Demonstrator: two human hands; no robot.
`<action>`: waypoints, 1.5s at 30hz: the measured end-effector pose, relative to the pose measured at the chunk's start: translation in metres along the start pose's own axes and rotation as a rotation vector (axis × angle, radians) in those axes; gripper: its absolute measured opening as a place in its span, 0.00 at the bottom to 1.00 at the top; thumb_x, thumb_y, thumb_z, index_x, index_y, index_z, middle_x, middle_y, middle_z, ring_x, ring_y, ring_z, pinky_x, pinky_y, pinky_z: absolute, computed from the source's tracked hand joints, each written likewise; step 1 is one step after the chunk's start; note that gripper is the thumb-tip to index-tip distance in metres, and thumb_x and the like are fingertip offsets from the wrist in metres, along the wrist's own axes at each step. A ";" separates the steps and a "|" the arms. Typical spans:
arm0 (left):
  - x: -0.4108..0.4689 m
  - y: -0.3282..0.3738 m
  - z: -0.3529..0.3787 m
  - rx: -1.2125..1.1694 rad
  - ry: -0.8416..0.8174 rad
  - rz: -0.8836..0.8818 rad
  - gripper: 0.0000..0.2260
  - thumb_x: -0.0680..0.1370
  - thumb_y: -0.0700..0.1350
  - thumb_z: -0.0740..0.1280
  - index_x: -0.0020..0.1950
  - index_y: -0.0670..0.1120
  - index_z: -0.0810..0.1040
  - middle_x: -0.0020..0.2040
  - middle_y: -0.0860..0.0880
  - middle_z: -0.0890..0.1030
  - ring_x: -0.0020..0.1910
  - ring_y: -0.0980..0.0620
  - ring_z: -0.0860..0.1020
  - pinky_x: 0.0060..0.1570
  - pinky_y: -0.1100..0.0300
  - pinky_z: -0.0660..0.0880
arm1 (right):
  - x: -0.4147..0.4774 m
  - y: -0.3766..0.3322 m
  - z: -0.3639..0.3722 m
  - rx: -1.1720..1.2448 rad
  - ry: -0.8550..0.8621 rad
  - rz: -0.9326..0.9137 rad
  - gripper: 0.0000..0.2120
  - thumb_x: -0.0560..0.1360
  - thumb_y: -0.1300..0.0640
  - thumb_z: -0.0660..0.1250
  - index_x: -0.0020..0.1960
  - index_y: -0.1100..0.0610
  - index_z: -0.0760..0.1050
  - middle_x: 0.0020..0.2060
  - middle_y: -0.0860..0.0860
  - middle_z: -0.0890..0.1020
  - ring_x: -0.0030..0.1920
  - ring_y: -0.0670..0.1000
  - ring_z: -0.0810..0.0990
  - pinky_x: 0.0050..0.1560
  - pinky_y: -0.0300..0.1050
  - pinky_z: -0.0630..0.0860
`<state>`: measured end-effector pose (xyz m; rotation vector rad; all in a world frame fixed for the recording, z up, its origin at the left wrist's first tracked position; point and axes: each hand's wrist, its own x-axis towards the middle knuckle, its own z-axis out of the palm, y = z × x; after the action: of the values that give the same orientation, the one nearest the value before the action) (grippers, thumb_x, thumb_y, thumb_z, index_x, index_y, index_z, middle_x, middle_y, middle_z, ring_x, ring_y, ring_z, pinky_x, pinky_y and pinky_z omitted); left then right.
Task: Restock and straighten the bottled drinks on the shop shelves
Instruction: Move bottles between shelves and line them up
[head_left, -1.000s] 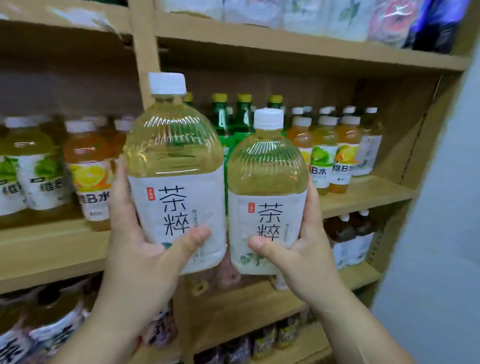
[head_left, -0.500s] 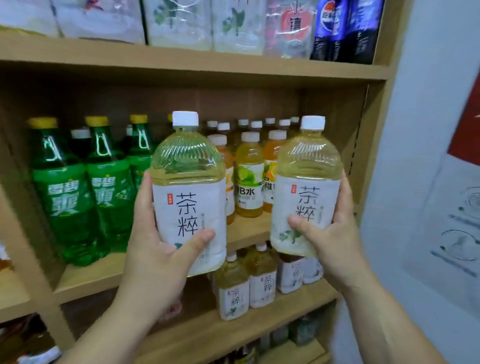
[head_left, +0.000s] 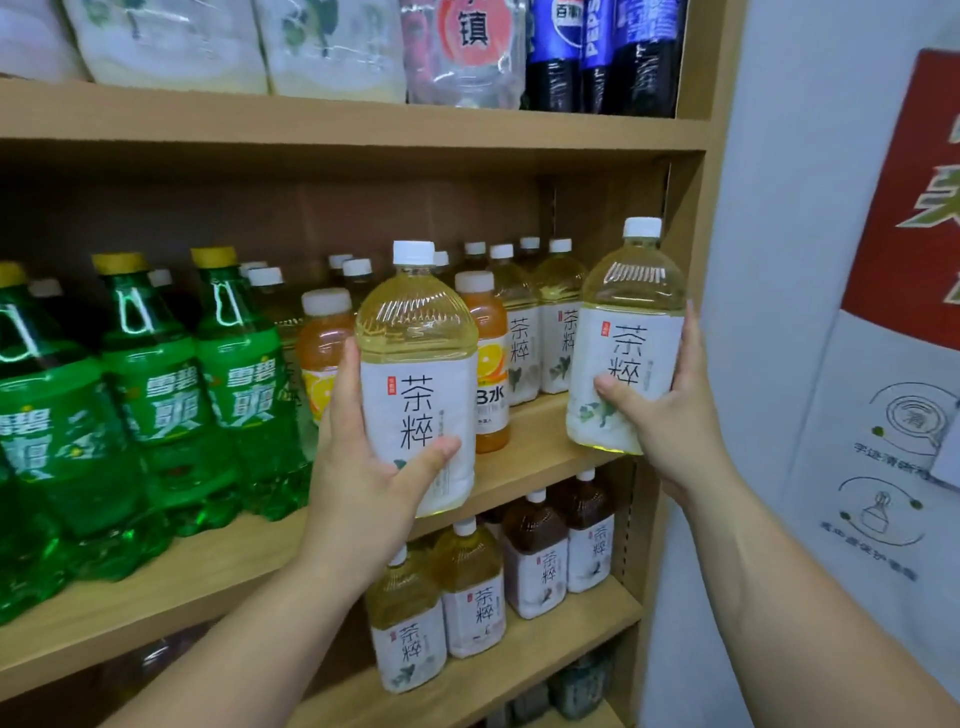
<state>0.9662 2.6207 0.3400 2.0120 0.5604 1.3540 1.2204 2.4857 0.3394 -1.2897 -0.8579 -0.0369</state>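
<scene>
Three green soda bottles (head_left: 150, 395) front the middle shelf (head_left: 530, 441) at left, then the left hand (head_left: 363, 483), fingers clamped on one pale tea bottle (head_left: 415, 379) before two orange drink bottles (head_left: 488, 332), then the right hand (head_left: 670, 415), fingers gripping a second tea bottle (head_left: 623, 338), slightly tilted, at the shelf's right end.

A shop: wooden shelves (head_left: 363, 135) stocked w/ rows of same-brand drinks, e.g. green soda bottles (head_left: 156, 395), tea bottles (head_left: 522, 358).
</scene>
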 end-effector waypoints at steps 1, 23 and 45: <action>0.001 -0.003 0.004 0.011 -0.003 -0.006 0.51 0.70 0.54 0.80 0.78 0.72 0.45 0.75 0.58 0.69 0.73 0.55 0.70 0.70 0.41 0.71 | 0.004 0.004 0.002 -0.011 -0.013 0.002 0.53 0.71 0.63 0.79 0.82 0.38 0.51 0.69 0.33 0.74 0.67 0.42 0.78 0.62 0.54 0.81; -0.002 -0.014 0.032 0.179 0.018 -0.038 0.50 0.62 0.71 0.69 0.71 0.78 0.36 0.77 0.52 0.68 0.75 0.47 0.69 0.70 0.36 0.69 | 0.043 0.062 0.019 -0.145 0.075 0.026 0.31 0.74 0.53 0.76 0.74 0.40 0.70 0.62 0.38 0.81 0.62 0.39 0.80 0.61 0.46 0.80; -0.009 -0.015 0.027 0.263 0.005 0.002 0.48 0.69 0.68 0.66 0.74 0.72 0.32 0.75 0.49 0.71 0.70 0.46 0.74 0.67 0.38 0.73 | 0.030 0.061 0.027 -0.713 0.131 -0.023 0.45 0.74 0.47 0.77 0.82 0.38 0.53 0.69 0.54 0.66 0.69 0.55 0.69 0.65 0.48 0.71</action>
<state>0.9883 2.6178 0.3166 2.2168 0.7732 1.3439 1.2561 2.5415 0.3072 -1.9153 -0.7701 -0.4760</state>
